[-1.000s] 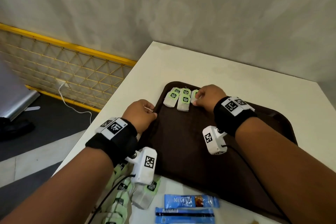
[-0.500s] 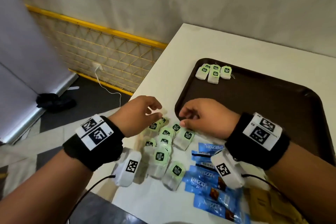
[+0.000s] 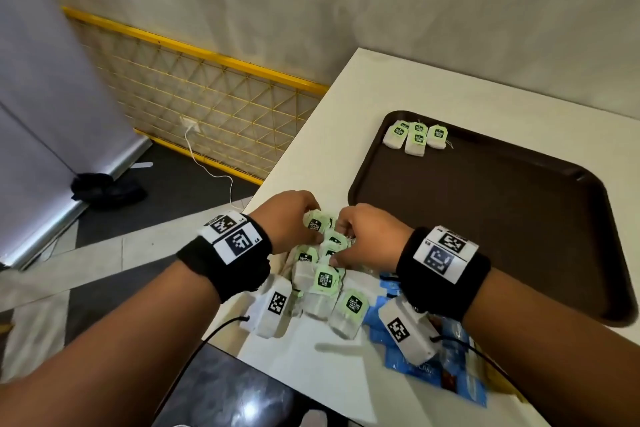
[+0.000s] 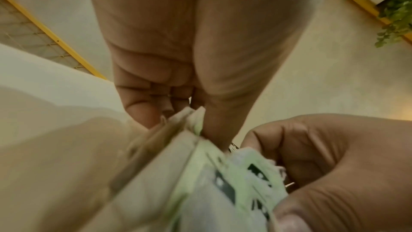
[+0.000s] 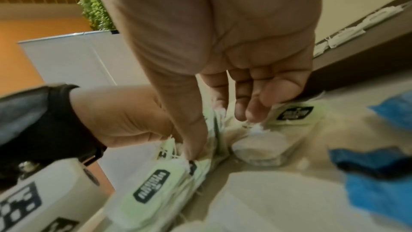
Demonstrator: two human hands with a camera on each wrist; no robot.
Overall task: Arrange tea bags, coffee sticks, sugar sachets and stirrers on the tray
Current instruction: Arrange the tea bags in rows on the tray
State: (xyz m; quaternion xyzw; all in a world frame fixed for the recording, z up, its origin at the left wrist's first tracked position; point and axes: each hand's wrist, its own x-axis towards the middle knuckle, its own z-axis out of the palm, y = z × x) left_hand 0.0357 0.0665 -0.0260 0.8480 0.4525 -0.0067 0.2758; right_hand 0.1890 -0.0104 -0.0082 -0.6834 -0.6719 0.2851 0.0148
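Both hands were down in the loose heap of tea bags (image 3: pixel 323 282) at the near left corner of the tabletop (image 3: pixel 485 94), just short of the tray (image 3: pixel 485 218). The left hand (image 3: pixel 289 218) had its grip closed on a tea bag (image 3: pixel 315 220) at the far edge of the heap — the left wrist view showed thumb and fingers curled and pinching folded paper and a green tag (image 4: pixel 245 174). The right hand (image 3: pixel 367 236) reached in from the other side; in the right wrist view its fingertips (image 5: pixel 245 112) and thumb pressed down into the bags, but whether that grip had actually closed on one could not be told.

The heap lay tumbled, bags overlapping with strings loose, which would explain two hands working it: one to lift, one to part or steady neighbours.

On the tray, a small group of tea bags (image 3: pixel 415 137) sat tight in the far left corner, side by side with tags up — evidently the start of a row, leaving the rest of the brown surface for the other items.

Blue coffee sticks (image 3: pixel 429 371) lay on the tabletop by the right wrist, partly under it, not yet moved. Sugar sachets and stirrers were not clearly identifiable.

Judgement: early stage; tea bags only partly transferred.
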